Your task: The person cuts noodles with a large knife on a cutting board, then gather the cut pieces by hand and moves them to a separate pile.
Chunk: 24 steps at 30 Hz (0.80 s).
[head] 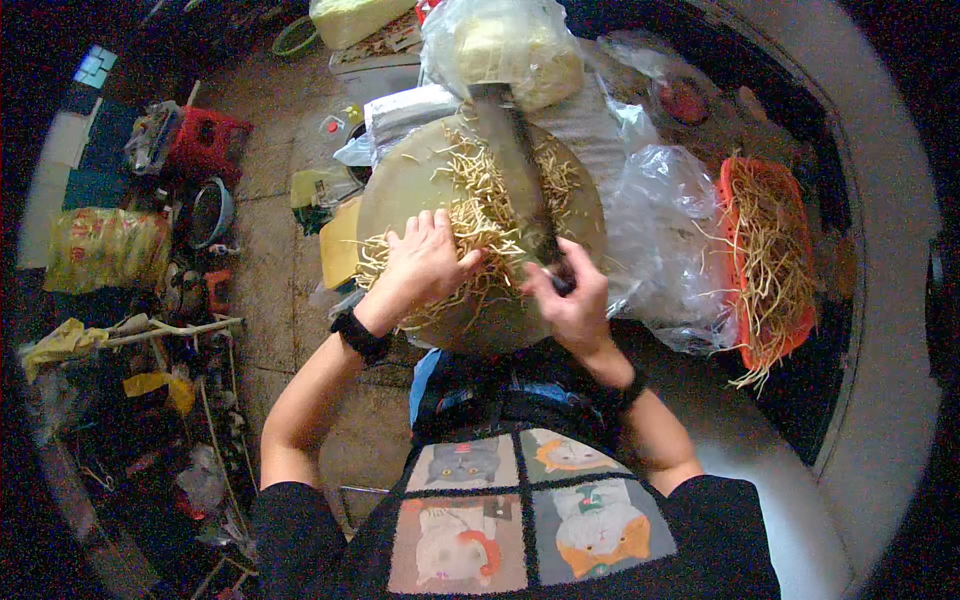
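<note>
On a round chopping board [401, 176] before me lies a heap of thin, pale roots [480, 217], many cut into short pieces. My left hand [424, 259] lies over the near-left part of the heap, holding long roots down against the board. My right hand [576, 296] grips the black handle of a broad-bladed knife [525, 165]. Its dark blade, blurred, points away from me across the board, just right of the heap. More short root pieces [559, 176] are scattered beyond the blade's right side.
An orange-red plastic basket [726, 196] at the right holds long uncut roots [772, 262]. Clear plastic bags [660, 225] lie between it and the board. A bagged yellowish bundle [517, 52] sits behind the board. Leftward stand a red crate [210, 142], a basin [217, 214] and a rack [172, 328].
</note>
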### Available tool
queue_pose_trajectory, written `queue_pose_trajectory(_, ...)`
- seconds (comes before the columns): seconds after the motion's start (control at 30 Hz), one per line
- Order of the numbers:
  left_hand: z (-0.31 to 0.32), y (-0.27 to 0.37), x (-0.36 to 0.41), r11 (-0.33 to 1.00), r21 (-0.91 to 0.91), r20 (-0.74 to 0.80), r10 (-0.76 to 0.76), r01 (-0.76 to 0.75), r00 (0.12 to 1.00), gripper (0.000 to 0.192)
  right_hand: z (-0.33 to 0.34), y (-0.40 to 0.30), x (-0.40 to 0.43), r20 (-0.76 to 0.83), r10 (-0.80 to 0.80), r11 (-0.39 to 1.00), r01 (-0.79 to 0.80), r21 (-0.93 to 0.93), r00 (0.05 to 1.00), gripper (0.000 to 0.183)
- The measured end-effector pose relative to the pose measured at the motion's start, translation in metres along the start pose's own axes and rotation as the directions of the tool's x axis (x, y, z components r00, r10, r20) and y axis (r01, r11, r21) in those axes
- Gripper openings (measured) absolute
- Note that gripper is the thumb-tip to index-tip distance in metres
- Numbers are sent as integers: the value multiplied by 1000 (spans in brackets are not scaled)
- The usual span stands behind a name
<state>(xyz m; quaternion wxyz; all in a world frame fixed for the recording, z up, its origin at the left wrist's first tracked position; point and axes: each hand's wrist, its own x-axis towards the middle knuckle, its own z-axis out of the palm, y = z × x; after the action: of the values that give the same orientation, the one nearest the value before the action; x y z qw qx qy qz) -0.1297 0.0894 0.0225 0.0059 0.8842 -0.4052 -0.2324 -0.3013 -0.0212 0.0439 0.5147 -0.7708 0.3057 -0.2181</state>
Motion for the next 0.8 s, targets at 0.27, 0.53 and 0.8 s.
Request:
queue_pose_trajectory(0.27,-12,31,-12,967,251,-86,-15,36,996,117,-75,21,-59,50,175,983,-177,42,983,19)
queue_pose_trajectory(0.53,-10,46,-21,942,325,-111,-52,86,992,130,-76,38,-79,5,257,952,-254,169,966,9)
queue_pose_trajectory(0.8,18,32,-7,953,291,-126,-49,84,991,121,-83,37,-70,-13,227,969,-224,107,974,11)
